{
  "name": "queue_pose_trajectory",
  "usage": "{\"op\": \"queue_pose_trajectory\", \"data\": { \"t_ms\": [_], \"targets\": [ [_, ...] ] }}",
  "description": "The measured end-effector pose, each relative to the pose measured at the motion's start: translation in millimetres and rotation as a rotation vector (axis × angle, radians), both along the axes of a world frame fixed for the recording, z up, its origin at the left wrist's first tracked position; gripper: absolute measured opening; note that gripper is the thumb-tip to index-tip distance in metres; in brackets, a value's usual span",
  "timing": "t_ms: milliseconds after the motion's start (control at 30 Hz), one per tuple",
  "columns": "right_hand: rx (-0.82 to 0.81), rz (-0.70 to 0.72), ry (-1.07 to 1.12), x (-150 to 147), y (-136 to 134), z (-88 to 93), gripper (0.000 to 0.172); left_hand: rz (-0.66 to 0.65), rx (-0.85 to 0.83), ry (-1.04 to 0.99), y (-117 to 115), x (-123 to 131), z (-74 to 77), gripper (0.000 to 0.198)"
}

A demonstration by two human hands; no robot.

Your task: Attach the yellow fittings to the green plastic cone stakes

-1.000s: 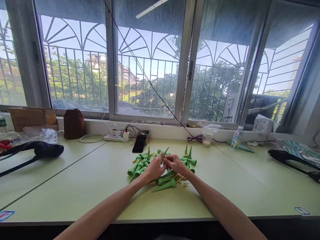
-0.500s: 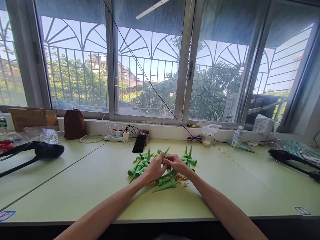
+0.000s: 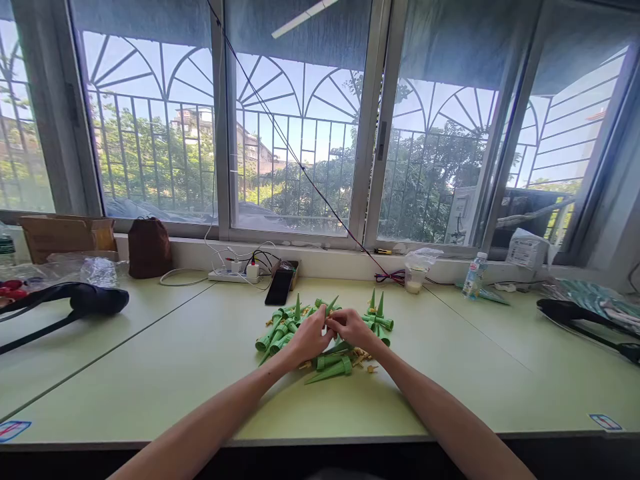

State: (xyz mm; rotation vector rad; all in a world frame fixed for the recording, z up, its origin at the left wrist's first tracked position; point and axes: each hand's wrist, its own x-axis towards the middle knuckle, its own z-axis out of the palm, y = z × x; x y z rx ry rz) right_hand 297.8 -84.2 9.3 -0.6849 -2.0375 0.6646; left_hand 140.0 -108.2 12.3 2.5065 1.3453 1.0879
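Brightly lit by daylight from the far windows [image 3: 295, 133], with sky patches close to blown out. Softly and evenly lit across the table [image 3: 150, 373], barely shadowed, dark below its near edge. Bent strongly at left and right edges by wide-angle distortion. Sharp almost everywhere.

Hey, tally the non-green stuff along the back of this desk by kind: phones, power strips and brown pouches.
Phone: 1
Power strip: 1
Brown pouch: 1
Total: 3
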Motion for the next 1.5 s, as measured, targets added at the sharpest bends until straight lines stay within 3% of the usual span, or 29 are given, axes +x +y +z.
{"op": "queue_pose_trajectory", "data": {
  "t_ms": [300, 767, 933, 1500],
  "targets": [
    [-0.012, 0.006, 0.022, -2.0, 1.1, -3.0, 0.033, 0.005, 0.011, -0.034, -0.1, 2.1, 0.7, 0.017],
    [-0.203, 0.089, 0.049, -5.4, 4.2, -2.4, 0.045, 0.004, 0.075, -0.143, -1.0, 3.1, 4.2, 0.02],
    [-0.16, 0.082, 0.044, -5.7, 2.8, -2.1, 0.044, -0.037, 0.062, -0.161, -1.3, 2.8, 4.7, 0.017],
    [-0.05, 0.007, 0.005, -1.7, -2.9, 0.5, 0.041, -0.002, 0.023, -0.118, -0.5, 3.3, 2.6, 0.019]
  ]
}}
